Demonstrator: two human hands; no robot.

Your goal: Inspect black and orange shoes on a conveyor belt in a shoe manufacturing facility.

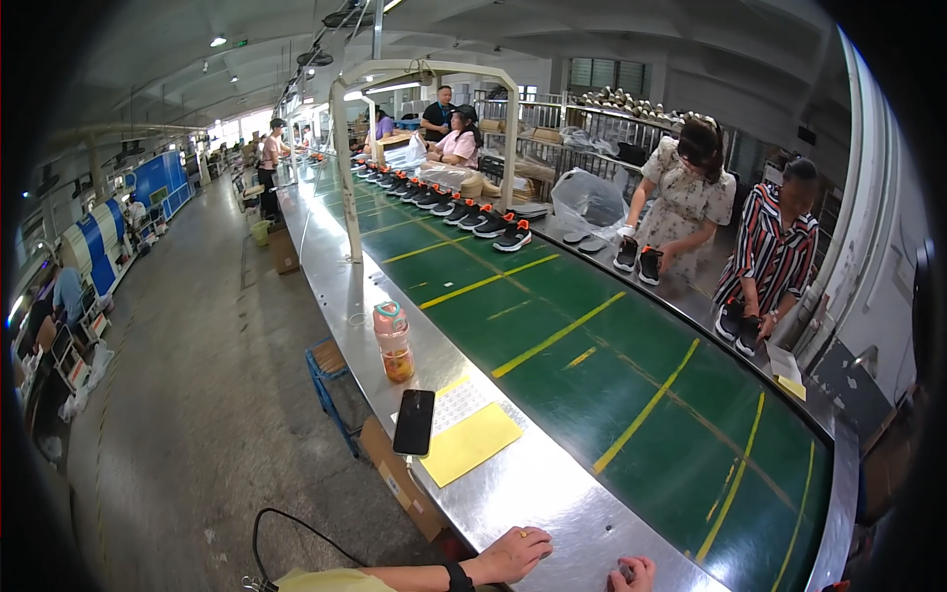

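Note:
My left hand (515,555) rests on the bare metal border (567,518) of the conveyor, its fingers curled in and a ring on one of them; nothing shows in it. A dark band circles that wrist. To its right, at the lower edge, my right hand (631,574) is only partly in the picture, fingers bent and nothing visible in them. Beyond the left hand lie a yellow sheet (473,446), a printed white sticker sheet (460,405) and a black phone (413,422). A pink-lidded drink bottle (394,343) stands upright past the phone.
The green conveyor belt (533,326) has yellow stripes. Black-and-orange sneakers (512,237) line its far part. Across it, one person (686,187) and another in a striped shirt (774,247) handle sneakers. A metal frame (350,178) arches over the belt; a blue stool (330,380) stands left.

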